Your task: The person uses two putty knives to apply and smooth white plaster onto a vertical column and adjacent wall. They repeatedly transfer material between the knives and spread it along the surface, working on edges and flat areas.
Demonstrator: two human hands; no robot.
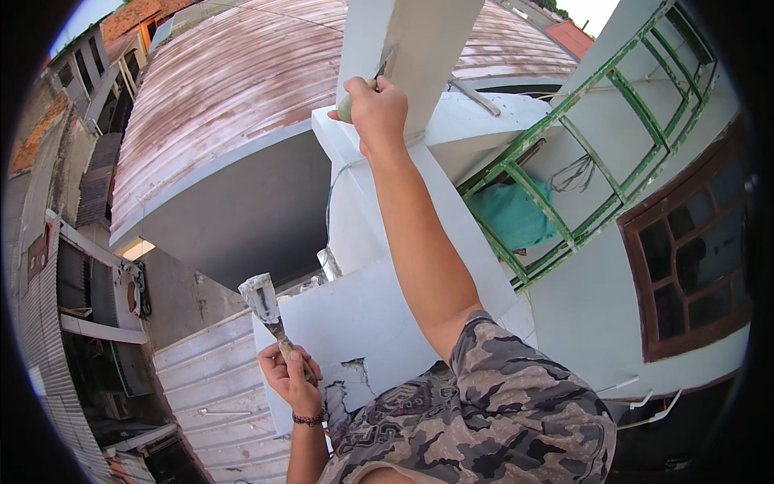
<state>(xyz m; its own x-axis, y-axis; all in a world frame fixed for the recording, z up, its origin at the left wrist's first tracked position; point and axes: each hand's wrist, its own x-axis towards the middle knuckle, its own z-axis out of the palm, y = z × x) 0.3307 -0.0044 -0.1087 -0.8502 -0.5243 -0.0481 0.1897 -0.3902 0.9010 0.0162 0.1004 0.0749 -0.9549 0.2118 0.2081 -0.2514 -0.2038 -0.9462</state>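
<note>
My right hand (377,113) is stretched up and wrapped round the pale green handle (345,107) of a putty knife. Its thin blade (389,61) lies at the face of a white pillar (427,48); my fist hides part of the tool. Lower down, at the left, my left hand (292,381) grips a second putty knife (278,327) with its blade pointing up. Whitish putty coats that blade. Below the pillar is a white wall (339,315), with a cracked, broken patch (355,371) near my left hand.
A green metal ladder (564,137) leans at the right, beside a teal cloth (512,214) and a brown-framed window (689,242). Corrugated roofing (234,89) spreads behind the pillar, and more metal sheets (222,395) lie far below on the left. A thin cable (328,194) hangs along the wall.
</note>
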